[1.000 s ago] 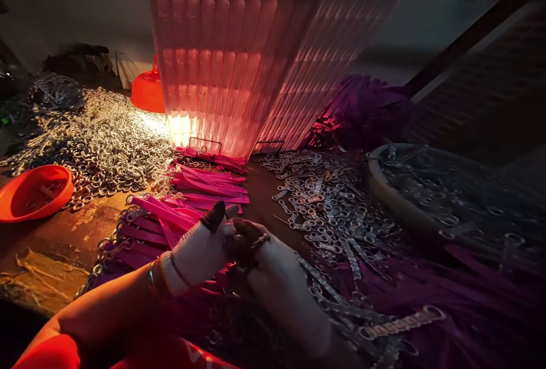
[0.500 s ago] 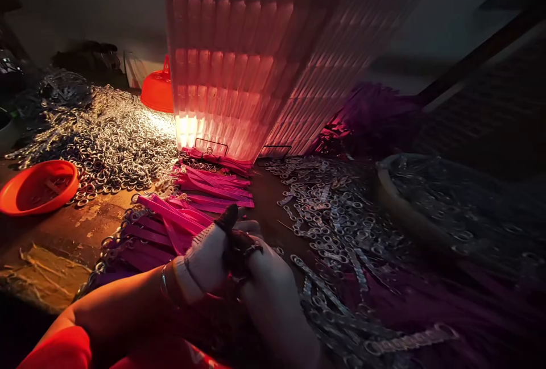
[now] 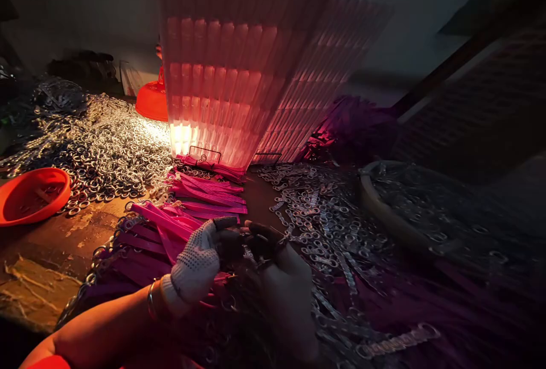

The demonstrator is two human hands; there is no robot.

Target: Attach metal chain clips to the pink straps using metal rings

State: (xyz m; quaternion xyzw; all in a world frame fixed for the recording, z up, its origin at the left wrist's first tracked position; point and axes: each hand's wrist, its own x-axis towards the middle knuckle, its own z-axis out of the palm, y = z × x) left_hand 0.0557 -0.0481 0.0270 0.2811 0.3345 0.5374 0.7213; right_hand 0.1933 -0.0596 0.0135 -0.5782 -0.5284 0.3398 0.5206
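Both my hands wear white knitted gloves with dark fingertips and meet low in the middle. My left hand (image 3: 196, 264) and my right hand (image 3: 284, 278) pinch a small metal ring piece (image 3: 249, 249) between their fingertips; its exact shape is too dark to tell. A bangle sits on my left wrist. Just beyond my left hand lie pink strips (image 3: 187, 210) with metal rings on their ends, fanned out on the table.
A lit stack of ribbed pink panels (image 3: 222, 73) stands behind. Heaps of loose metal rings (image 3: 106, 147) lie at left, metal links (image 3: 324, 215) at right. An orange bowl (image 3: 29, 195) sits at far left, a round basin (image 3: 384, 210) at right.
My hands have shifted slightly forward and right, and my left thumb has lowered onto the small piece. The view has swung a little.
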